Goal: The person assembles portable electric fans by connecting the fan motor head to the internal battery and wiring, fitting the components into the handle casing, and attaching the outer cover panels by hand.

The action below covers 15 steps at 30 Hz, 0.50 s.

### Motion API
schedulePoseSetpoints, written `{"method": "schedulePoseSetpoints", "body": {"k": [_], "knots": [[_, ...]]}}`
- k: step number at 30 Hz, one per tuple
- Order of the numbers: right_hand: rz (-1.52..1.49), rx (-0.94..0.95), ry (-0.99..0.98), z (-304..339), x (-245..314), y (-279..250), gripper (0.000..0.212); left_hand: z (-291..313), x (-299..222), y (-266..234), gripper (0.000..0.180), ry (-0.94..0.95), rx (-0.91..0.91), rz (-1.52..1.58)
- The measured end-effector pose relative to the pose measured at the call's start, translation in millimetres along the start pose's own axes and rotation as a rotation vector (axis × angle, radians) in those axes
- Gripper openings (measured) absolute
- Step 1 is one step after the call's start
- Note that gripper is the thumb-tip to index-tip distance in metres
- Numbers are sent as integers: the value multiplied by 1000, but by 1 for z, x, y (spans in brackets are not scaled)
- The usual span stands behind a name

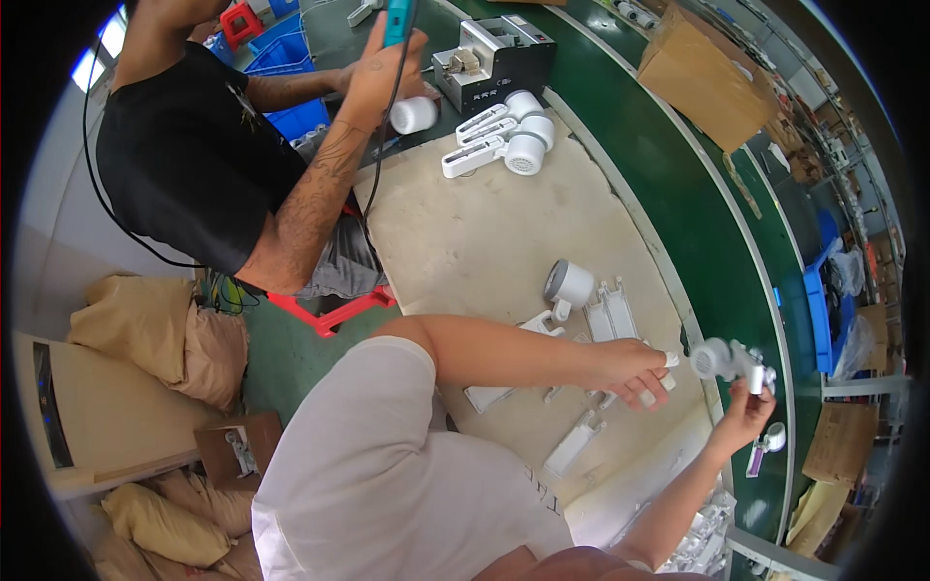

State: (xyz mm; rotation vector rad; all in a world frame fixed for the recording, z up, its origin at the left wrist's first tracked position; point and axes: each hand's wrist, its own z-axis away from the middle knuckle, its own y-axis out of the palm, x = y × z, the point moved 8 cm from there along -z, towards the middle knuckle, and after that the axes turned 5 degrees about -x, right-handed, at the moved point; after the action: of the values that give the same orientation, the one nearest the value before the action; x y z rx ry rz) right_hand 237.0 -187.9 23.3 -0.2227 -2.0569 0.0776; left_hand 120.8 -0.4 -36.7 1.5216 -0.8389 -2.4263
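My right hand [744,418] is closed round a white unit with a round, vented head [712,358], raised over the green conveyor's edge. The unit is slightly blurred. My left hand [635,373] hovers above the worktable [475,242], fingers apart and loosely bent, with white coverings on some fingertips and nothing visible held. Just beyond it lie flat white plastic housings [610,312] and a white cylindrical head [570,283] with a dark face. Another long white housing [574,443] lies nearer me. My left forearm hides part of the other white pieces.
A co-worker [184,165] at the left holds a teal power screwdriver [397,24] and a white head. Several white units [523,145] lie beside a black machine [494,63]. The green conveyor [697,242] runs along the right, carrying a cardboard box [707,77] and another unit [772,439].
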Motion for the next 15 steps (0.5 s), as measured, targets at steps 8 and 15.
{"method": "schedulePoseSetpoints", "body": {"k": [8,15], "knots": [[355,382,-876,146,132,74,20,12,7,10,32,43,-99,326],[286,217,-383,127,106,24,61,19,10,34,26,-70,12,292]]}}
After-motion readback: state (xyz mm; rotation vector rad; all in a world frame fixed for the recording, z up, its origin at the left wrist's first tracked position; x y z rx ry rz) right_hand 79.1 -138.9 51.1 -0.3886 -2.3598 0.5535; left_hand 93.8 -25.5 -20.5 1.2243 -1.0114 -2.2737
